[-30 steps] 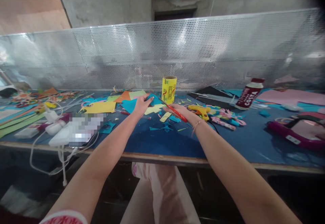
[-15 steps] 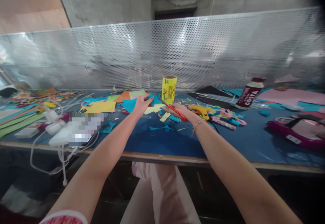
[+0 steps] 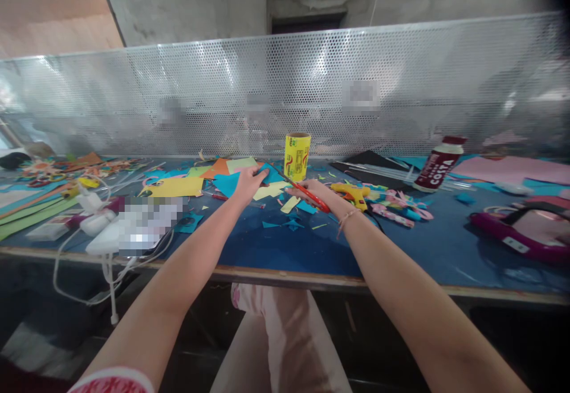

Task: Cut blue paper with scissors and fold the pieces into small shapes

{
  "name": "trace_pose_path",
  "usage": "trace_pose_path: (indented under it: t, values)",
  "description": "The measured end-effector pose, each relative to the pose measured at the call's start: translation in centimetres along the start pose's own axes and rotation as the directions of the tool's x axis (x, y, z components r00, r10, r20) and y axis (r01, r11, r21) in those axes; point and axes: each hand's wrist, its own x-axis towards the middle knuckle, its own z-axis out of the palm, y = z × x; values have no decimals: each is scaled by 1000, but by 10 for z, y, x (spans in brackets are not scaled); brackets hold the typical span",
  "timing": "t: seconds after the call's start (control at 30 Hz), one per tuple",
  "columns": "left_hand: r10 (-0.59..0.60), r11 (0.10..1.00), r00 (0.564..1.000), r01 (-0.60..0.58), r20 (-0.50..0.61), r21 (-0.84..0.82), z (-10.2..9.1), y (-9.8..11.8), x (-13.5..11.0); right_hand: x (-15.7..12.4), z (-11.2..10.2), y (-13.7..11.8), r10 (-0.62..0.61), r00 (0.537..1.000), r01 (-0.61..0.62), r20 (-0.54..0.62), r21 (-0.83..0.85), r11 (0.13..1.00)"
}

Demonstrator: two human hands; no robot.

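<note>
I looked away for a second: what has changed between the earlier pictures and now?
Nothing visibly moved, and nothing was taken hold of or let go. The left hand still holds the blue paper, the right hand still holds the red scissors, and the yellow tube is where it was.

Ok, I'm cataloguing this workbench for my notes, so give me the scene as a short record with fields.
Left hand: holding blue paper
Right hand: holding red-handled metal scissors, blades pointing toward the paper
Between and beyond hands: upright yellow printed tube
Right of right hand: yellow glue gun
Farther right: dark-red COSTA bottle
Surface: blue tabletop, scattered paper scraps
</note>
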Motion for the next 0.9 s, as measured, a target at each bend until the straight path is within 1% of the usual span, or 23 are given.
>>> trace_pose_path:
  t: [0.1,0.2,0.37,0.53,0.67,0.77,0.9]
  values:
    - [-26,1000,1000,26,-5,-5,1,2,-1,-5,-2,-4,23,1000,-24,7,34,999]
    - [-29,999,999,29,-14,13,0,3,-1,-8,-4,-5,33,999,-34,11,83,996]
    - [-20,1000,1000,20,-2,-5,-1,2,0,-6,-4,0,40,999,-42,30,83,996]
    - [-29,999,1000,29,-8,14,1,3,-2,-1,1,8,-16,995,-2,99,176,984]
    - [-48,999,998,48,37,-6,4,5,-5,-1,3,7,-4,990,-28,138,226,974]
    - [-47,999,997,47,54,9,5,5,-6,-4,3,3,1,993,-23,118,185,982]
    - [-40,999,997,39,61,8,4,2,-4,-9,0,-3,22,999,-25,43,79,997]
